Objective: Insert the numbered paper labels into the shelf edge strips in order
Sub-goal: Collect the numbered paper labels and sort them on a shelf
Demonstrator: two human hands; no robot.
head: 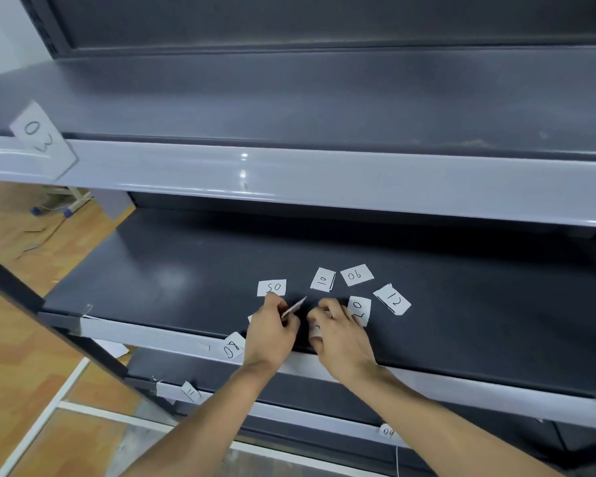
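Now a small paper label is pinched edge-on between the fingers of the left hand, low over the middle shelf. Just right of it the right hand curls over another slip, its grip hidden. Loose labels lie beyond: 05 touching the left fingertips, 10, 06, 12. Label 03 sits in the upper shelf strip, far left.

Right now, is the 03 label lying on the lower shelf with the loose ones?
No, the 03 label sits at the upper shelf's edge strip, far left.
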